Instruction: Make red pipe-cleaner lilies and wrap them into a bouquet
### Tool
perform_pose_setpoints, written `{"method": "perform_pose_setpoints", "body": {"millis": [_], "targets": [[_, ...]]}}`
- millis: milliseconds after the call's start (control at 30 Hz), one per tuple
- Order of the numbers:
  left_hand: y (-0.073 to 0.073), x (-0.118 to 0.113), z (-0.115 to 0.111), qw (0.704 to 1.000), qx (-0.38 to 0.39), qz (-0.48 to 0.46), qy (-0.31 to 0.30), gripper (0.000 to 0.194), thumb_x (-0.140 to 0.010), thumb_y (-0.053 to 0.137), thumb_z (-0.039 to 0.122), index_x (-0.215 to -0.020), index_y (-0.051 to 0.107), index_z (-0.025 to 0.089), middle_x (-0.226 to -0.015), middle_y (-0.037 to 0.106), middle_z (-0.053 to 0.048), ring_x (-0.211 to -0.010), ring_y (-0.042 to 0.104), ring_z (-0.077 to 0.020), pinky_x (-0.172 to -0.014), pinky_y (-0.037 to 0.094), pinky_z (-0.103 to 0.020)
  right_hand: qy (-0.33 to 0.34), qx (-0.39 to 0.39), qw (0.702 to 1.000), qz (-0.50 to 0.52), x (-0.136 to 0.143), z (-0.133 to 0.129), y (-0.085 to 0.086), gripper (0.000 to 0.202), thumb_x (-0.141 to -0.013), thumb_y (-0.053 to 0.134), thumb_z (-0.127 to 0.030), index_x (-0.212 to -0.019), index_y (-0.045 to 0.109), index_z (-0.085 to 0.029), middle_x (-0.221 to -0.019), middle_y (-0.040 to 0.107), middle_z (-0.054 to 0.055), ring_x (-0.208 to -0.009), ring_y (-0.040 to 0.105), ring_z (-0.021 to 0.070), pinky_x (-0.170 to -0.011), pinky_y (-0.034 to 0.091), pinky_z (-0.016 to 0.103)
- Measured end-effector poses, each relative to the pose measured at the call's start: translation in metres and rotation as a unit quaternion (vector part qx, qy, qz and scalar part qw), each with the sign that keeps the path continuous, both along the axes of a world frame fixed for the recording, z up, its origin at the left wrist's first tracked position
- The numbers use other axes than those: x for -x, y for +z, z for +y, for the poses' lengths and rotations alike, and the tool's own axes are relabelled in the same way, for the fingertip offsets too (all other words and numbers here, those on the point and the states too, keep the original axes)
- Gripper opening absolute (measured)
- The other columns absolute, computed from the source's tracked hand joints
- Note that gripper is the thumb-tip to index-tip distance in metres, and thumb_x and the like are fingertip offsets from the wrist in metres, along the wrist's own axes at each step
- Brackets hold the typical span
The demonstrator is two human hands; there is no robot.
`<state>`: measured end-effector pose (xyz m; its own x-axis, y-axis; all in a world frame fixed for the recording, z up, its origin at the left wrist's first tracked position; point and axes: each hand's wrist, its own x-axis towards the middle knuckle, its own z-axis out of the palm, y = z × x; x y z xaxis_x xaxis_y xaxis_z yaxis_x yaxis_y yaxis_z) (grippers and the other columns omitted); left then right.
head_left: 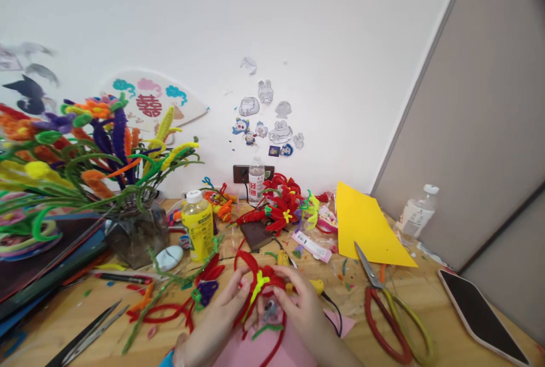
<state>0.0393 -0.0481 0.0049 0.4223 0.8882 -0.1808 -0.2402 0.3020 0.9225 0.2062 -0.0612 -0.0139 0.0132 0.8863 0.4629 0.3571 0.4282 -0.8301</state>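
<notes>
A red pipe-cleaner flower (249, 263) with a yellow-green centre is held between my two hands, low in the middle of the view. My left hand (225, 304) pinches its left petals between thumb and fingers. On the other side my right hand (302, 299) grips the right petals. Under them lies a sheet of pink paper (238, 350), with a red stem and a short green piece over it. Beside my left hand is a purple pipe-cleaner cluster (206, 293). A yellow-handled tool with a black cord (317, 286) lies partly behind my right hand.
To the right are scissors (385, 310), a yellow sheet (366, 225), a phone (481, 313) and a bottle (417, 213). A yellow-labelled bottle (198, 230) and a vase (140, 236) of pipe-cleaner flowers stand left. Red flowers (283, 208) lie near the wall; an open black-bladed tool (87, 336) lies front left.
</notes>
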Motion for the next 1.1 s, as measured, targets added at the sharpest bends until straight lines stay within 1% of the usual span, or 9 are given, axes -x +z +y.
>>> {"method": "perform_pose_setpoints", "body": {"millis": [167, 333, 400, 500, 600, 667, 767, 900, 1100], "targets": [[0.006, -0.004, -0.004, 0.997, -0.004, 0.015, -0.077, 0.040, -0.077, 0.053, 0.049, -0.102, 0.058, 0.018, -0.074, 0.062, -0.004, -0.058, 0.052, -0.0149, -0.058, 0.041, -0.030, -0.047, -0.057, 0.997, -0.011, -0.002, 0.002, -0.001, 0.023, -0.076, 0.053, -0.014, -0.091, 0.068, -0.023, -0.089, 0.067, 0.006, -0.086, 0.062, 0.0187, -0.077, 0.050, 0.028], [0.007, -0.002, -0.003, 0.984, -0.064, 0.030, -0.166, 0.033, -0.078, 0.054, 0.044, -0.079, 0.065, 0.013, -0.078, 0.062, -0.006, -0.062, 0.052, -0.0141, -0.060, 0.041, -0.028, -0.059, -0.060, 0.996, 0.009, -0.003, 0.002, -0.002, 0.021, -0.075, 0.054, -0.015, -0.087, 0.069, -0.023, -0.089, 0.068, 0.006, -0.086, 0.063, 0.0195, -0.074, 0.051, 0.028], [0.006, -0.001, -0.002, 0.982, -0.090, 0.050, -0.161, 0.032, -0.076, 0.058, 0.043, -0.075, 0.065, 0.012, -0.073, 0.061, -0.005, -0.063, 0.053, -0.0140, -0.061, 0.040, -0.027, -0.057, -0.046, 0.997, 0.015, -0.003, 0.002, -0.003, 0.020, -0.076, 0.055, -0.016, -0.088, 0.069, -0.023, -0.090, 0.068, 0.006, -0.088, 0.062, 0.0197, -0.076, 0.051, 0.029], [0.006, 0.000, -0.001, 0.987, -0.087, 0.043, -0.124, 0.029, -0.078, 0.056, 0.040, -0.074, 0.063, 0.012, -0.070, 0.062, -0.005, -0.062, 0.053, -0.0140, -0.060, 0.040, -0.026, -0.043, -0.020, 0.999, 0.027, -0.003, 0.002, -0.005, 0.020, -0.076, 0.057, -0.021, -0.094, 0.067, -0.023, -0.097, 0.066, 0.007, -0.093, 0.060, 0.0207, -0.083, 0.048, 0.032], [0.008, 0.000, -0.002, 0.993, -0.045, -0.035, -0.101, 0.026, -0.083, 0.050, 0.038, -0.075, 0.059, 0.014, -0.071, 0.063, -0.006, -0.059, 0.054, -0.0138, -0.058, 0.040, -0.026, -0.021, 0.014, 0.997, 0.069, -0.003, 0.000, -0.005, 0.032, -0.080, 0.056, -0.031, -0.110, 0.058, -0.022, -0.106, 0.063, 0.008, -0.093, 0.059, 0.0202, -0.083, 0.048, 0.033], [0.010, 0.001, -0.003, 0.991, -0.015, -0.091, -0.093, 0.024, -0.086, 0.046, 0.035, -0.076, 0.057, 0.016, -0.072, 0.062, -0.006, -0.060, 0.054, -0.0142, -0.059, 0.040, -0.027, 0.004, 0.032, 0.995, 0.095, -0.002, -0.002, -0.002, 0.036, -0.083, 0.051, -0.040, -0.113, 0.055, -0.021, -0.107, 0.062, 0.009, -0.092, 0.060, 0.0196, -0.082, 0.049, 0.032], [0.011, 0.002, -0.005, 0.985, 0.004, -0.137, -0.102, 0.022, -0.088, 0.042, 0.033, -0.080, 0.056, 0.018, -0.074, 0.061, -0.004, -0.063, 0.056, -0.0154, -0.062, 0.041, -0.029, 0.072, 0.048, 0.992, 0.092, 0.001, -0.005, 0.004, 0.038, -0.085, 0.044, -0.048, -0.106, 0.060, -0.021, -0.103, 0.063, 0.010, -0.095, 0.059, 0.0204, -0.083, 0.047, 0.033], [0.011, 0.000, -0.009, 0.984, 0.018, -0.144, -0.107, 0.017, -0.084, 0.050, 0.033, -0.077, 0.057, 0.019, -0.068, 0.058, -0.002, -0.063, 0.057, -0.0160, -0.063, 0.043, -0.031, 0.140, 0.068, 0.985, 0.068, 0.009, -0.009, 0.009, 0.034, -0.083, 0.049, -0.046, -0.095, 0.065, -0.019, -0.095, 0.064, 0.008, -0.091, 0.059, 0.0210, -0.083, 0.046, 0.034], [0.007, -0.004, -0.011, 0.982, 0.046, -0.124, -0.132, 0.013, -0.079, 0.058, 0.034, -0.082, 0.058, 0.021, -0.069, 0.057, -0.001, -0.063, 0.058, -0.0166, -0.061, 0.046, -0.033, 0.115, 0.066, 0.988, 0.085, 0.017, -0.011, 0.011, 0.026, -0.074, 0.061, -0.042, -0.076, 0.066, -0.017, -0.082, 0.062, 0.006, -0.079, 0.059, 0.0190, -0.071, 0.047, 0.028]]}}
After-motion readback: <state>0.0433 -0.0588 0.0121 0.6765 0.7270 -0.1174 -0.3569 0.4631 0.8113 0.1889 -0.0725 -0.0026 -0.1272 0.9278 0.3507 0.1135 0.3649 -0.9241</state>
